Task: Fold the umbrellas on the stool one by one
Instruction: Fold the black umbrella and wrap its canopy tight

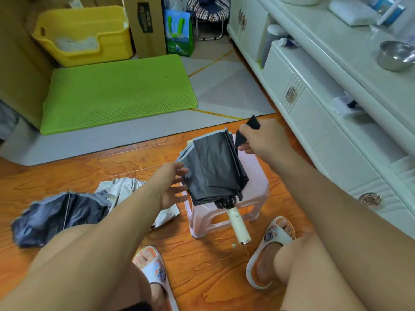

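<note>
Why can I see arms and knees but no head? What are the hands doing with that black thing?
The camera sits on the person's head and looks down, so you see what they see: their own arms, knees and slippers. There is only this one picture, from that head camera.

The black thing is a folding umbrella with a cream handle. It lies on a small pink stool on the wooden floor. The left hand touches the umbrella's cloth at its left edge with straight fingers. The right hand pinches a black flap of the cloth at the far end, probably to tidy it before wrapping.

On the floor to the left lie more crumpled umbrellas, not folded yet. Behind are a green mat and a yellow bin.
</note>
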Demonstrator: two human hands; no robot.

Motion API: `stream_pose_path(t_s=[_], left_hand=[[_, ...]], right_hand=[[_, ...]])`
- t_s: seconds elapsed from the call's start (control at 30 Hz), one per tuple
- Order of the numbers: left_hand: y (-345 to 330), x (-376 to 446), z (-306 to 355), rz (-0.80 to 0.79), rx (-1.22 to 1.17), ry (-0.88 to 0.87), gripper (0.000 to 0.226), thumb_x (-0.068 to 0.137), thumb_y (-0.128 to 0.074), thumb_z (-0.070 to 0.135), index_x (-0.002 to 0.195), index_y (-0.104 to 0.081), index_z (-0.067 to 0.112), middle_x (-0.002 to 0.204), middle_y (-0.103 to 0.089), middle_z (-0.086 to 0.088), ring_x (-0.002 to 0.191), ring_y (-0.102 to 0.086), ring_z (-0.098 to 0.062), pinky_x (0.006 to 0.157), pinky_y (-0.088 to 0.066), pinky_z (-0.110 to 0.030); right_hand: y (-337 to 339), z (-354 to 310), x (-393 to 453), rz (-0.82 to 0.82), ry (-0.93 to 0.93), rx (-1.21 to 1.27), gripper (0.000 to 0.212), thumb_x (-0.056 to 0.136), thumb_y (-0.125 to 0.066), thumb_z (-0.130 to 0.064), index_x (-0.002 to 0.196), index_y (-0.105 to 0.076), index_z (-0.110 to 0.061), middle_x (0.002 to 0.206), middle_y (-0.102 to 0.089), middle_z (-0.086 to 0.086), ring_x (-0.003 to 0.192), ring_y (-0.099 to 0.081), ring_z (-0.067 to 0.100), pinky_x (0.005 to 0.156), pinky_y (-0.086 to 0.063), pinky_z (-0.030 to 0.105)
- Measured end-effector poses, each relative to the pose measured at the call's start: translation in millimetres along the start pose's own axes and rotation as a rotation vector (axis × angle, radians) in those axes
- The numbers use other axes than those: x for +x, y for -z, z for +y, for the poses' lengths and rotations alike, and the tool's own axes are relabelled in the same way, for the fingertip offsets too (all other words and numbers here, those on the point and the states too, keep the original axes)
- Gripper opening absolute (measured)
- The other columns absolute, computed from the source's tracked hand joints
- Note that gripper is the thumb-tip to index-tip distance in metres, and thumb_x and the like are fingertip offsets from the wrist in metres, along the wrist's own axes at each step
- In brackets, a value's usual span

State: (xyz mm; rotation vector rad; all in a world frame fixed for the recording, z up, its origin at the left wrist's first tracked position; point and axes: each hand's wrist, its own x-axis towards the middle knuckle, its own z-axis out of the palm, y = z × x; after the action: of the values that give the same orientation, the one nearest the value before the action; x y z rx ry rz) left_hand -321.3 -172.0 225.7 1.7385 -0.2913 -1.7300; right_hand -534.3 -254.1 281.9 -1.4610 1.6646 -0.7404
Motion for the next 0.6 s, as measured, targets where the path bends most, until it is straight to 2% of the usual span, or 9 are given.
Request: stream_pose_path(t_s=[0.07,0.1,0.17,0.23,0.33,0.43,0.5,0.6], left_hand=[[-1.6,0.0,3.1,-0.012,-0.02,-0.023,0.021,0.094,-0.056,0.029,0.104,-0.062,0.012,0.103,-0.058,-0.014,0.093,-0.059,-0.03,0.087,-0.052,-0.045],[-3.3,0.4,3.9,-0.014,-0.024,-0.045,0.021,0.094,-0.057,0.029,0.104,-0.062,0.011,0.1,-0.058,-0.014,0.091,-0.058,-0.03,0.086,-0.053,-0.045],[-6.7,2.3,4.3,0.003,-0.024,-0.087,0.024,0.096,-0.055,0.029,0.107,-0.063,0.009,0.099,-0.059,-0.014,0.091,-0.059,-0.029,0.086,-0.054,-0.045],[-8.3,3.1,4.0,0.042,0.008,-0.121,0.026,0.098,-0.053,0.03,0.106,-0.064,0.009,0.1,-0.061,-0.014,0.092,-0.061,-0.029,0.083,-0.054,-0.044],[-7.9,3.1,4.5,0.033,0.091,-0.11,0.04,0.099,-0.049,0.045,0.104,-0.065,0.009,0.102,-0.065,-0.012,0.093,-0.062,-0.028,0.075,-0.054,-0.04],[-4.7,4.9,5.8,-0.03,0.122,-0.085,0.056,0.096,-0.05,0.061,0.109,-0.068,0.01,0.099,-0.067,-0.011,0.091,-0.062,-0.027,0.084,-0.057,-0.045],[-3.9,3.6,6.4,-0.045,0.19,-0.1,0.042,0.095,-0.057,0.05,0.107,-0.069,0.012,0.096,-0.066,-0.011,0.086,-0.062,-0.026,0.084,-0.058,-0.044],[-3.2,6.3,5.7,-0.001,0.263,-0.13,0.024,0.095,-0.059,0.016,0.112,-0.069,0.002,0.093,-0.067,-0.014,0.084,-0.062,-0.025,0.087,-0.06,-0.047]], right_hand=[[-15.4,-9.1,-13.4,0.014,0.13,-0.17,0.03,0.092,-0.057,-0.025,0.064,-0.058,-0.014,0.06,-0.067,0.005,0.063,-0.074,0.017,0.065,-0.057,0.039],[-24.4,-11.2,-19.4,0.002,0.181,-0.215,0.031,0.092,-0.057,-0.028,0.063,-0.053,-0.017,0.06,-0.065,0.004,0.067,-0.074,0.022,0.065,-0.056,0.041],[-44.5,-11.2,-27.4,-0.022,0.248,-0.278,0.028,0.091,-0.057,-0.034,0.07,-0.052,-0.016,0.07,-0.067,0.006,0.075,-0.071,0.03,0.069,-0.056,0.044],[-63.2,-9.7,-33.3,-0.035,0.301,-0.379,0.024,0.095,-0.058,-0.035,0.079,-0.052,-0.017,0.083,-0.067,0.007,0.082,-0.063,0.03,0.073,-0.053,0.04],[-84.9,-2.1,-41.7,-0.053,0.403,-0.459,0.016,0.098,-0.058,-0.032,0.095,-0.061,-0.017,0.097,-0.066,0.006,0.09,-0.061,0.028,0.074,-0.049,0.039],[-103.4,14.8,-53.4,-0.142,0.505,-0.555,0.017,0.1,-0.054,-0.03,0.104,-0.064,-0.016,0.096,-0.062,0.004,0.089,-0.06,0.027,0.069,-0.042,0.036],[-112.0,26.0,-58.5,-0.2,0.539,-0.575,0.019,0.1,-0.054,-0.027,0.106,-0.068,-0.016,0.096,-0.064,0.006,0.087,-0.062,0.028,0.067,-0.043,0.037],[-109.7,34.2,-55.3,-0.337,0.557,-0.469,0.019,0.096,-0.055,-0.018,0.099,-0.073,-0.016,0.09,-0.069,0.008,0.082,-0.063,0.028,0.066,-0.045,0.037]])
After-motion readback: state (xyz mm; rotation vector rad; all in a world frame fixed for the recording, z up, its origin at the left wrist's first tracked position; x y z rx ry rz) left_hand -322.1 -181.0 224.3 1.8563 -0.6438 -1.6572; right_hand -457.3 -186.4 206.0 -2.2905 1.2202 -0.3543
